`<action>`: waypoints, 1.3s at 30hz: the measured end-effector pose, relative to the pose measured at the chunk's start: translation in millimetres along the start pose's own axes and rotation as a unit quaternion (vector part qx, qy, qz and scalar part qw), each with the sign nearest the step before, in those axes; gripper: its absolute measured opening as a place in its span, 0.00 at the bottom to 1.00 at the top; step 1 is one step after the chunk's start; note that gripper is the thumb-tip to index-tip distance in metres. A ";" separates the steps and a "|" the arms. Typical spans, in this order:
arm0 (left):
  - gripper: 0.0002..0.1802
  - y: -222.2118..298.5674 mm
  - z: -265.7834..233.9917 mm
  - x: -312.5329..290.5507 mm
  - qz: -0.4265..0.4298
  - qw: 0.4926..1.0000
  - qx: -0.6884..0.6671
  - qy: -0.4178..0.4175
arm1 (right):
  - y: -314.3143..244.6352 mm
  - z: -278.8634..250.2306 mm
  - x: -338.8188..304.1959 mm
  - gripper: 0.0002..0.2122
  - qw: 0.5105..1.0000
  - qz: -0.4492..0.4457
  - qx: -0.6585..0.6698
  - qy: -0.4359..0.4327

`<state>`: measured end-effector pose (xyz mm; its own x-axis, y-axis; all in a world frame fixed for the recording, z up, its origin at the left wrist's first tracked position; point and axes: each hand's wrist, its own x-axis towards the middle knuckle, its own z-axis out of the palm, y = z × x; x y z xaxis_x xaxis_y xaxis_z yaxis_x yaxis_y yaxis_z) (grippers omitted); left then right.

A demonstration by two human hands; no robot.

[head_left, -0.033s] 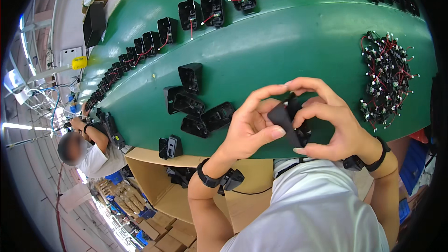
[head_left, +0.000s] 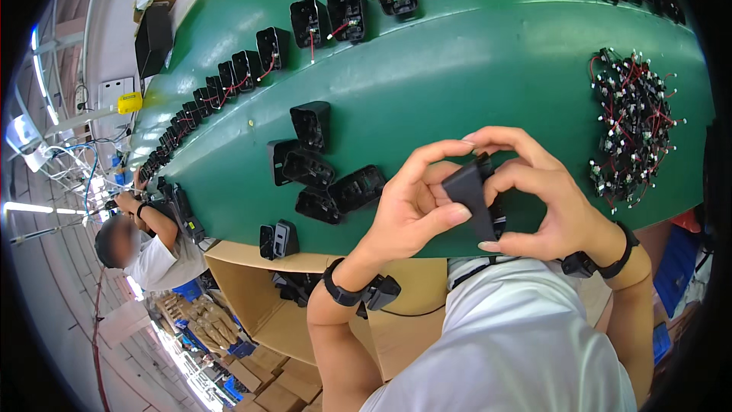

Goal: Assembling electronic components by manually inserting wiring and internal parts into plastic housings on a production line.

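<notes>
A black plastic housing (head_left: 471, 197) is held up between my two hands over the near edge of the green table. My left hand (head_left: 418, 206) grips its left side, thumb lying on the smooth outer wall. On the other side my right hand (head_left: 537, 191) curls around the open side, fingers at its upper part and thumb at the lower end. The inside of this housing is mostly hidden. Left of my hands several open black housings, one of them (head_left: 357, 189) the nearest, lie loosely grouped on the table.
A heap of small parts with red and black wires (head_left: 633, 130) lies at the right. Open housings, many with wires, form a curved row (head_left: 347, 15) along the far side. An open cardboard box (head_left: 267, 320) stands below the near edge. Another person (head_left: 149, 248) works at the left.
The housing has turned slightly between my hands, so its smooth outer wall shows more and its inside less. My hands have barely shifted.
</notes>
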<state>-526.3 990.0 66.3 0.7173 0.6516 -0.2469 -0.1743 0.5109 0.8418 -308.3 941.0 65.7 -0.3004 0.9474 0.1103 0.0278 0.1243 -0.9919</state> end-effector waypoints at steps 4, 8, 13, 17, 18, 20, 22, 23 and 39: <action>0.34 -5.4 -0.4 -3.6 0.079 0.981 0.174 0.014 | 2.3 -2.4 -1.1 0.18 0.994 0.026 0.099 -0.037; 0.37 -4.7 1.3 1.0 0.243 0.899 0.365 -0.016 | -0.6 -3.1 -0.5 0.17 0.880 0.166 0.445 -0.024; 0.33 -5.1 5.8 4.1 0.317 0.835 0.446 0.060 | 8.1 -3.9 -5.1 0.22 0.839 0.195 0.506 -0.037; 0.35 -5.7 9.7 9.6 0.341 0.827 0.445 0.047 | -8.2 -14.9 -16.5 0.21 0.841 0.213 0.496 -0.038; 0.36 -3.1 8.9 5.4 0.304 0.842 0.444 0.044 | -21.5 -21.7 -18.0 0.21 0.848 0.212 0.484 -0.033; 0.37 -1.8 4.1 -1.2 0.284 0.844 0.451 0.060 | -58.7 -39.8 -20.5 0.15 0.993 0.016 0.107 -0.036; 0.29 8.5 -0.5 -12.8 0.282 0.833 0.466 0.098 | -106.4 -77.3 -17.3 0.12 0.922 -0.111 -0.371 0.003; 0.26 6.9 -3.0 -15.9 0.296 0.816 0.481 0.120 | -119.5 -92.6 -17.8 0.12 0.902 -0.079 -0.420 0.062; 0.20 -1.1 -2.4 -1.6 0.282 0.800 0.516 0.118 | 0.8 -407.2 -75.7 0.14 0.691 0.163 -0.676 0.198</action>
<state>-528.8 989.7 64.7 0.5529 0.7651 0.3299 0.3115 -0.5570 0.7699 102.7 989.4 82.5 0.2095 0.9631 0.1690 0.9778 -0.2073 -0.0312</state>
